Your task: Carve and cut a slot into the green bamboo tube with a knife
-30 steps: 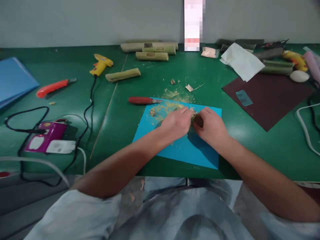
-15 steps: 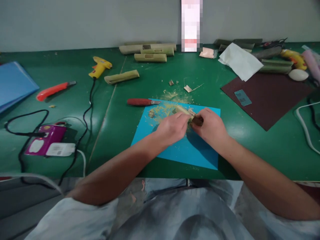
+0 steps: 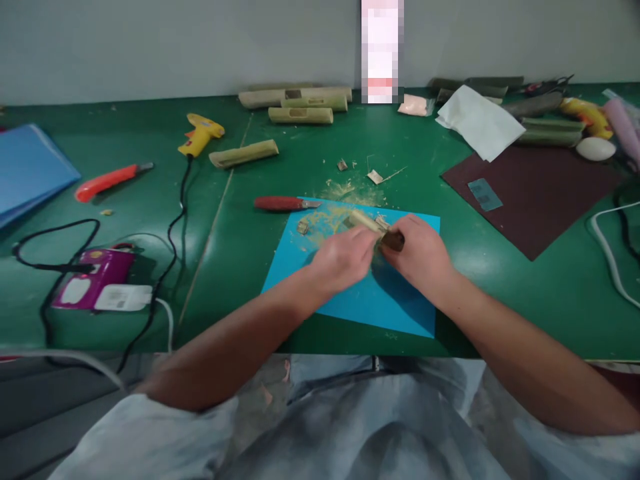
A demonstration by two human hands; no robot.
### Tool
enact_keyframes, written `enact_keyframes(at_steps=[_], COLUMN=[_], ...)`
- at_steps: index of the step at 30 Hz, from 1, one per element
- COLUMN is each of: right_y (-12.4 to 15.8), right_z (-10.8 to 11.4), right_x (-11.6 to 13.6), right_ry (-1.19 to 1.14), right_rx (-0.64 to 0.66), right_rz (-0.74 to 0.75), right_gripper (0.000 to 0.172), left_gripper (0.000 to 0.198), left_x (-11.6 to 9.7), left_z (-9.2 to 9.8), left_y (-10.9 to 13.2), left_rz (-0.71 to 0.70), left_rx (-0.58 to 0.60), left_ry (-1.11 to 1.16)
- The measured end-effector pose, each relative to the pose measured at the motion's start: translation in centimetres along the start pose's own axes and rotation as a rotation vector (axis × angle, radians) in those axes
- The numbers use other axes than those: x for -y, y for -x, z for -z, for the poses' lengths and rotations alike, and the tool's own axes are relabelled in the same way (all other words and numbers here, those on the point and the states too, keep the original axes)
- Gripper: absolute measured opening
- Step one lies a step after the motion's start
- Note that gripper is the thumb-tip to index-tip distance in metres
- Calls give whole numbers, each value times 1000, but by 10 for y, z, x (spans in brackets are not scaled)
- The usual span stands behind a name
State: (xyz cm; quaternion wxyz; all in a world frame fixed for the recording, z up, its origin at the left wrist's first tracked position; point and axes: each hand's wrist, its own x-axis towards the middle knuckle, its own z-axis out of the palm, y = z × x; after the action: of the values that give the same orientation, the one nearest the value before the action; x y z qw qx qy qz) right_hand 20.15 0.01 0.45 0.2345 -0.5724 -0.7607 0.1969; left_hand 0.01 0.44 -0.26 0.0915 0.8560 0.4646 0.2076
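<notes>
A short bamboo piece (image 3: 365,220) is held over a blue sheet (image 3: 350,310) on the green table. My left hand (image 3: 346,255) has its fingers closed round the near part of the piece. My right hand (image 3: 420,252) grips a brownish curved part (image 3: 393,241) at the piece's right end; the fingers hide where the parts meet. Shavings and dust lie on the sheet and beyond its far edge. A small bamboo chip (image 3: 303,227) rests on the sheet's left side. At its far left corner lies a red-handled knife (image 3: 280,203).
Bamboo tubes (image 3: 300,116) line the back. On the left are a yellow glue gun (image 3: 200,135), a red cutter (image 3: 107,183), a purple power box (image 3: 94,277) and cables. A brown sheet (image 3: 530,213) and white paper (image 3: 479,123) lie at right.
Both hands stay nearly in place. A little more of the bamboo piece shows beyond my left fingers, and the view has shifted slightly.
</notes>
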Motion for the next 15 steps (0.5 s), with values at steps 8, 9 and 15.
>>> enact_keyframes(at_steps=[8, 9, 15], right_y=[0, 0, 0], right_z=[0, 1, 2], right_x=[1, 1, 3], right_ry=[4, 8, 26], right_rx=[7, 13, 8], right_rz=[-3, -14, 12], right_gripper=[16, 17, 17], left_gripper=[28, 28, 28], left_x=[3, 3, 3], left_z=[0, 0, -2], left_y=[-1, -1, -1], left_rz=[-20, -3, -17], left_rx=[-64, -80, -50], left_ry=[-13, -21, 7])
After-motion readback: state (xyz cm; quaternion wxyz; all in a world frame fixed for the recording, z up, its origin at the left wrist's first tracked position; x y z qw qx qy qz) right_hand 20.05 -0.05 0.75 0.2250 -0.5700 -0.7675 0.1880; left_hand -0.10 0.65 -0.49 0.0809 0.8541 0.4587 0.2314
